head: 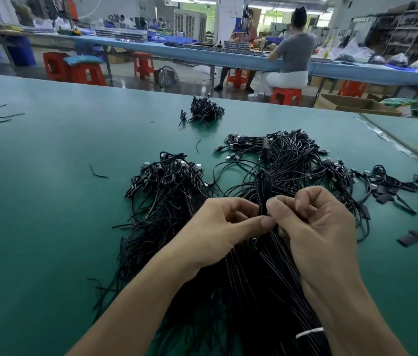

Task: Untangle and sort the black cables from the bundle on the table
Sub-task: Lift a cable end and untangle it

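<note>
Black cables (267, 265) lay heaped on the green worktop (48, 201). Your left hand (218, 227) and right hand (313, 224) met above them, both pinching one folded cable (263, 186).

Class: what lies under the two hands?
The black cable bundle on the green table; left hand and right hand pinch one looped cable. Tabletop beneath is hidden.

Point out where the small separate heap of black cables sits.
In the head view, the small heap lies at far centre on the green table, near its far edge, beyond the big bundle.
</note>
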